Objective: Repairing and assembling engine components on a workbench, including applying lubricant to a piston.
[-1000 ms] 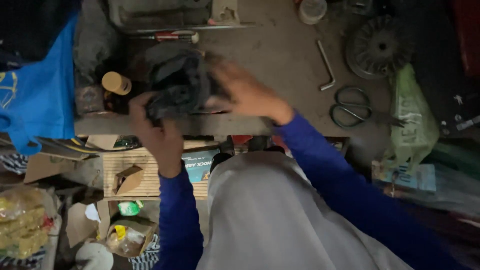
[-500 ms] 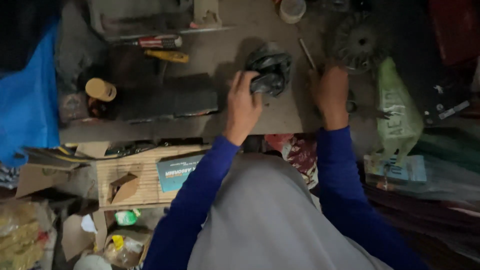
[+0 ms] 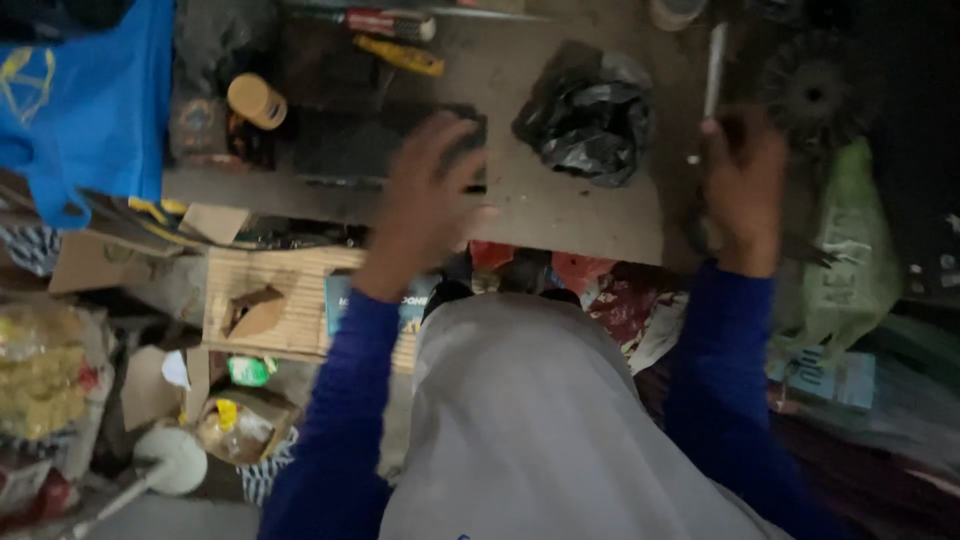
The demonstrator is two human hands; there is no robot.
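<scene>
A crumpled black plastic bag lies by itself on the worn wooden bench. To its left, my left hand hovers blurred with the fingers spread, over a dark flat slab, and holds nothing. At the right end of the bench, my right hand has its fingertips at the lower end of a thin pale metal rod. I cannot make out whether it grips the rod. Both arms wear blue sleeves.
A dark toothed wheel, a green sack, a yellow-capped jar, screwdrivers and blue cloth surround the bench. Below it are a wooden crate, cardboard scraps and bags.
My left hand let go of the black bag and drew back left over the dark slab. The bag now lies alone. My right hand went right, to the metal rod.
</scene>
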